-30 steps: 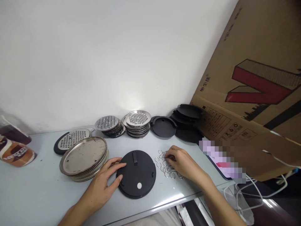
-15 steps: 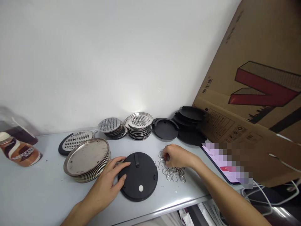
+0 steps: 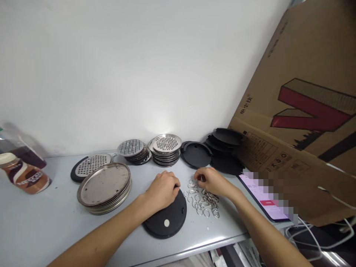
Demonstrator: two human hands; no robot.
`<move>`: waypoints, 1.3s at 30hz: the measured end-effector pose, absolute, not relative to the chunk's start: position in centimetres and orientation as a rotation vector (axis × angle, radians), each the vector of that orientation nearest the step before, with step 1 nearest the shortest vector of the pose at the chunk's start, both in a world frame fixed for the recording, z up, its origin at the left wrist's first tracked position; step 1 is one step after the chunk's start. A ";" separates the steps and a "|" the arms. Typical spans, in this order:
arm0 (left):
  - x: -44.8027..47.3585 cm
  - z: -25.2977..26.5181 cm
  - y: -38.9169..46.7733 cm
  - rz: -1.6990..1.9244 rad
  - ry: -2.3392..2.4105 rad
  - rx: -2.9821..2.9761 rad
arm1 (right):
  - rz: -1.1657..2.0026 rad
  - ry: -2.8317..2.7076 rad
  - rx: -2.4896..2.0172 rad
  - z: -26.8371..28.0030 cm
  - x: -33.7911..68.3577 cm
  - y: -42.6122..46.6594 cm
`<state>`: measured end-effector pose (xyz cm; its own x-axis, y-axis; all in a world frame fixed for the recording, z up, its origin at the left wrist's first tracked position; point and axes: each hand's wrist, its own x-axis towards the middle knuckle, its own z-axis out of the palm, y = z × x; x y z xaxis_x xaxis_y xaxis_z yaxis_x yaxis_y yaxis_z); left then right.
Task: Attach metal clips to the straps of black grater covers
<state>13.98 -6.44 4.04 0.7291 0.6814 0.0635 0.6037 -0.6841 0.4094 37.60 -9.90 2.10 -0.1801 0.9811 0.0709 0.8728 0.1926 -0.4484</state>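
Note:
A round black plastic disc [image 3: 172, 217] with a white dot lies on the table in front of me. My left hand [image 3: 162, 189] is over its far part, fingers curled down with the tips near its upper right edge. The hand covers the disc's raised tab, and I cannot make out what the fingers pinch. To the right, small metal rings with clips [image 3: 206, 204] lie in a loose pile. My right hand [image 3: 213, 181] is closed at the pile's far side, fingertips beside a ring [image 3: 191, 183]. Whatever it holds is too small or hidden to name.
Round metal plates [image 3: 105, 183] are stacked on the left, before a black-rimmed grater [image 3: 93, 165]. Behind stand grater disc stacks [image 3: 167, 144] and black discs [image 3: 197, 155]. A phone [image 3: 264, 200] leans toward a cardboard box [image 3: 278, 155]. A bottle [image 3: 32, 178] stands far left.
My left hand has moved from the disc's left edge up and right over its far part, and its fingers have curled. My right hand has shifted only slightly over the rings.

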 end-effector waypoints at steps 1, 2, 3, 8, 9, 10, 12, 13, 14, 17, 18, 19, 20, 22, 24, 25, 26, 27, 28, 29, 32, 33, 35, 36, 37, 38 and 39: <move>14.8 4.0 -6.0 0.261 1.015 2.557 | 0.433 -2.132 -1.749 2.0 37.6 -9.5; 15.5 4.0 -5.6 0.234 1.027 2.541 | 0.429 -2.134 -1.745 2.0 37.6 -9.1; 16.2 3.9 -5.3 0.210 1.029 2.527 | 0.429 -2.141 -1.736 1.9 37.5 -8.7; 19.1 3.4 -4.4 0.130 1.045 2.466 | 0.471 -2.179 -1.683 1.5 36.7 -7.6; 19.5 3.2 -4.2 0.120 1.060 2.456 | 0.482 -2.174 -1.678 1.4 36.6 -7.5; 19.8 3.0 -4.1 0.110 1.077 2.447 | 0.492 -2.163 -1.676 1.3 36.6 -7.5; 20.2 2.6 -3.9 0.090 1.106 2.431 | 0.507 -2.128 -1.672 0.9 36.5 -7.5; 20.2 2.5 -3.7 0.081 1.117 2.427 | 0.515 -2.106 -1.669 0.8 36.5 -7.5; 20.2 2.4 -3.6 0.076 1.123 2.427 | 0.521 -2.083 -1.664 0.6 36.4 -7.6; 19.4 2.3 -3.0 0.077 1.108 2.447 | 0.536 -2.019 -1.646 0.3 36.3 -7.7; 19.1 2.4 -2.8 0.080 1.097 2.454 | 0.540 -2.003 -1.639 0.3 36.3 -7.8; 18.8 2.4 -2.6 0.082 1.082 2.458 | 0.545 -1.992 -1.631 0.4 36.4 -7.9; 18.6 2.5 -2.3 0.083 1.065 2.456 | 0.553 -1.987 -1.623 0.5 36.4 -8.0; 18.3 2.5 -1.9 0.091 1.041 2.445 | 0.589 -2.001 -1.599 0.8 36.6 -8.3; 18.4 2.4 -1.6 0.121 1.033 2.436 | 0.643 -2.033 -1.576 1.1 36.9 -8.7; 18.6 2.3 -1.5 0.139 1.034 2.434 | 0.666 -2.047 -1.571 1.1 37.0 -8.9; 18.9 2.2 -1.5 0.153 1.033 2.434 | 0.683 -2.058 -1.570 1.2 37.2 -9.0; 19.2 2.1 -1.5 0.159 1.028 2.434 | 0.695 -2.066 -1.573 1.1 37.3 -9.1; 19.5 2.0 -1.5 0.154 1.021 2.435 | 0.702 -2.073 -1.579 1.1 37.5 -9.2; 19.8 1.9 -1.5 0.139 1.013 2.437 | 0.707 -2.079 -1.586 1.0 37.7 -9.2; 20.3 1.8 -1.3 0.054 0.998 2.446 | 0.711 -2.088 -1.608 0.9 38.0 -9.1; 20.3 1.8 -1.3 0.020 0.998 2.449 | 0.698 -2.082 -1.617 0.9 38.0 -9.1; 20.3 2.0 -1.2 -0.036 0.998 2.459 | 0.654 -2.065 -1.630 0.9 37.7 -9.0; 20.2 2.1 -1.1 -0.053 0.998 2.465 | 0.631 -2.060 -1.632 0.9 37.5 -8.9; 20.2 2.2 -1.2 -0.060 0.997 2.471 | 0.611 -2.062 -1.631 0.9 37.2 -8.9; 20.1 2.3 -1.2 -0.056 0.995 2.478 | 0.594 -2.070 -1.628 0.9 36.8 -8.9; 20.0 2.4 -1.3 -0.039 0.993 2.484 | 0.581 -2.084 -1.624 0.9 36.5 -8.8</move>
<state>20.01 -1.26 2.41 0.7387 0.6460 -0.1924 0.6591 -0.6324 0.4071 36.53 -8.82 0.90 -0.2189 0.9725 0.0797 0.7909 0.2247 -0.5693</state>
